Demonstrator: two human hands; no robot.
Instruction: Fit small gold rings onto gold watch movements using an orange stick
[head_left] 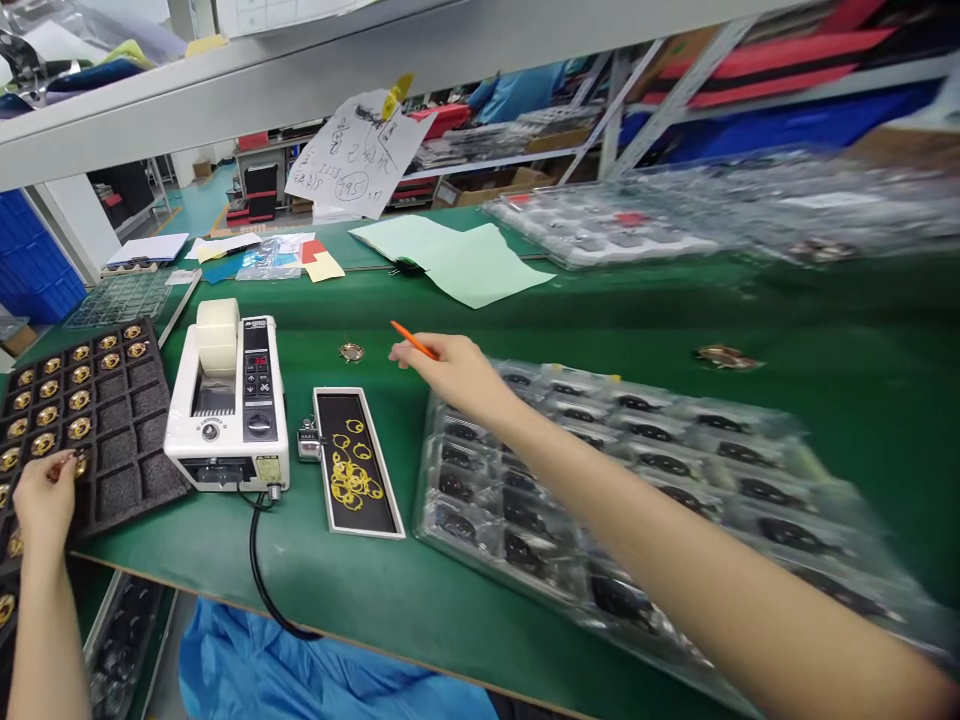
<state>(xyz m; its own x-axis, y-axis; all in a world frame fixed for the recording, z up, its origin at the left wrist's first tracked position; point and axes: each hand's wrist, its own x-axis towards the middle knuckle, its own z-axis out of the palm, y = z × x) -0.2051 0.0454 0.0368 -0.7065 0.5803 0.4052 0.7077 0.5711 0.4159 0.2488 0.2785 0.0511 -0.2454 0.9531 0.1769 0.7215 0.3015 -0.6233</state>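
Note:
At the left edge, my left hand (46, 500) reaches into a black foam tray (120, 440) and its fingers close on a round gold watch-case-like part (82, 463) in one compartment. Several similar gold parts fill the tray's left columns. My right hand (454, 372) is over the middle of the green bench, its fingers closed on a thin orange pen-like stick (412, 340) that points up and left. Left of that hand, a small round metal part (351, 352) lies on the bench. Nearer me, a white-rimmed tray (322, 465) holds several thin yellow rings (352, 480).
A white tape dispenser (259, 390) stands beside the foam tray, its black cable (259, 570) hanging over the edge. A tally counter (309, 440) touches the white-rimmed tray. Under my right forearm lies a clear plastic tray (487, 540) with dark parts. Green papers (465, 260) lie behind.

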